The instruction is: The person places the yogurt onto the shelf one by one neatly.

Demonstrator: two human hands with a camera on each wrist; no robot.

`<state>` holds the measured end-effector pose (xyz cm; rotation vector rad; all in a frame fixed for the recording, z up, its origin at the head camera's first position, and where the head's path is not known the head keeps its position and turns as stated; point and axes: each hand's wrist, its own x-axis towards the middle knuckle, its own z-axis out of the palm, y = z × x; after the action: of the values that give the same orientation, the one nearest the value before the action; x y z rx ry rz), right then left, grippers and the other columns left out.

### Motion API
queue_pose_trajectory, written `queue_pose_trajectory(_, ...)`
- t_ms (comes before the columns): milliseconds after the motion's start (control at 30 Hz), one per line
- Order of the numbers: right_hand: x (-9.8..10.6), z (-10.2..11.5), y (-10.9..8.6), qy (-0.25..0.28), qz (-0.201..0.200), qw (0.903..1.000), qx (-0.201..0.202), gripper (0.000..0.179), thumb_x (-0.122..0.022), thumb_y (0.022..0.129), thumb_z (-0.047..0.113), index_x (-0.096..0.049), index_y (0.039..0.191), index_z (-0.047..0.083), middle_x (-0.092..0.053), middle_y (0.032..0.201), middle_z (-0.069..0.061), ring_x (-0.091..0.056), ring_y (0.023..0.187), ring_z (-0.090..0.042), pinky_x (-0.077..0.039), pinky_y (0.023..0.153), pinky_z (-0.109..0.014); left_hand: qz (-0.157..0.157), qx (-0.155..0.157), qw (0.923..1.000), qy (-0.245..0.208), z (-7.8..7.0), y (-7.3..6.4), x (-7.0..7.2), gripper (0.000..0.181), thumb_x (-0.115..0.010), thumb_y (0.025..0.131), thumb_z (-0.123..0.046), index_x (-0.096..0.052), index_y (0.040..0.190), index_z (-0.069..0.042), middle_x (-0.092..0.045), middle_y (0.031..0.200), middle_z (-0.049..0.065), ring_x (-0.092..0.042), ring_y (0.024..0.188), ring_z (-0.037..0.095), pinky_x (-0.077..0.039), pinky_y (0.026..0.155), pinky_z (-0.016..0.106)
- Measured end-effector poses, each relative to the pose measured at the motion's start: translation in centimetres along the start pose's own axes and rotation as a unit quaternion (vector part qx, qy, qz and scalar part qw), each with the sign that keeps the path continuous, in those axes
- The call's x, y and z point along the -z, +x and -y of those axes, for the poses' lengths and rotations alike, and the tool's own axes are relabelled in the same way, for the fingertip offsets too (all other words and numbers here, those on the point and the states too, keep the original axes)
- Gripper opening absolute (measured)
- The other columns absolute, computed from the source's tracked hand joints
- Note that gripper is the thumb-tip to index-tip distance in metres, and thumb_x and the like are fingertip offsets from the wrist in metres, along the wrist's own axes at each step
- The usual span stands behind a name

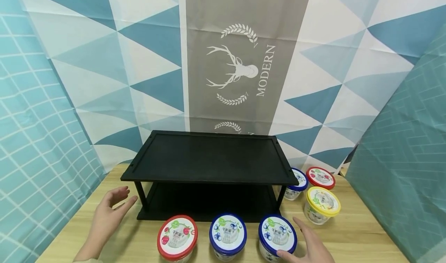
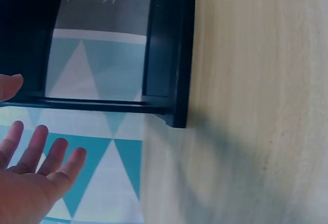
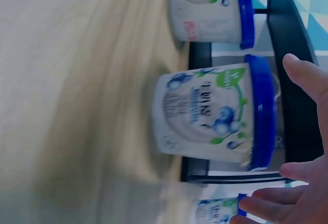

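Observation:
Three tubs stand in a row before a black two-tier shelf (image 1: 216, 154). One is a red-lidded tub (image 1: 177, 236) with strawberry pictures; the others are a middle blue-lidded tub (image 1: 228, 234) and a right blue-lidded tub (image 1: 277, 234) with blueberry pictures. My right hand (image 1: 310, 245) reaches around the right tub's side, thumb and fingers spread near its lid. The right wrist view shows this hand (image 3: 302, 183) with fingers extended beside the blue lid (image 3: 261, 114). Beside the shelf's left front post (image 1: 141, 195), my left hand (image 1: 109, 209) hovers with loosely bent fingers and nothing in it.
At the shelf's right end stand another blue-lidded tub (image 1: 295, 183), a red-lidded tub (image 1: 320, 178) and a yellow-lidded tub (image 1: 322, 205). All rest on a wooden table (image 1: 362, 232). Patterned cloth (image 1: 240, 62) hangs behind and along both sides.

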<state>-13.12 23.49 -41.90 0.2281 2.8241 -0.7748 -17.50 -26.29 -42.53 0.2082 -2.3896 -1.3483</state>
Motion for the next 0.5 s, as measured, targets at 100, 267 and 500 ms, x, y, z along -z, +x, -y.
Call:
queue_pose_trajectory(100, -0.2, -0.5, 0.2, 0.021, 0.013, 0.9997, -0.004, 0.11, -0.07, 0.066, 0.067, -0.026, 0.144, 0.002, -0.038, 0.138, -0.031, -0.041, 0.12, -0.051, -0.046, 0.085, -0.06, -0.014, -0.005, 0.9996, -0.023, 0.6, 0.4, -0.3, 0.049, -0.065, 0.088, -0.029, -0.047, 0.125, -0.001, -0.049, 0.101, -0.029, -0.045, 0.091, -0.02, -0.042, 0.072, -0.001)
queue_pose_trajectory(267, -0.8, -1.0, 0.7, 0.059, 0.026, 0.9979, -0.002, 0.113, -0.074, 0.065, 0.062, -0.022, 0.145, 0.001, -0.035, 0.14, -0.03, -0.039, 0.122, -0.051, -0.046, 0.086, -0.056, -0.027, -0.005, 0.9991, -0.032, 1.1, 1.0, -0.5, 0.049, -0.067, 0.087, -0.027, -0.048, 0.124, -0.001, -0.048, 0.095, -0.034, -0.047, 0.089, -0.021, -0.042, 0.071, -0.001)
queue_pose_trajectory(500, -2.1, -2.1, 1.2, 0.122, 0.044, 0.9915, -0.002, 0.116, -0.077, 0.063, 0.058, -0.018, 0.145, -0.001, -0.039, 0.138, -0.028, -0.044, 0.121, -0.046, -0.047, 0.09, -0.049, 0.006, -0.012, 0.9999, -0.009, 1.5, 1.9, -0.9, 0.053, -0.064, 0.089, -0.026, -0.044, 0.129, 0.001, -0.057, 0.112, -0.004, -0.043, 0.088, -0.024, -0.04, 0.072, -0.001)
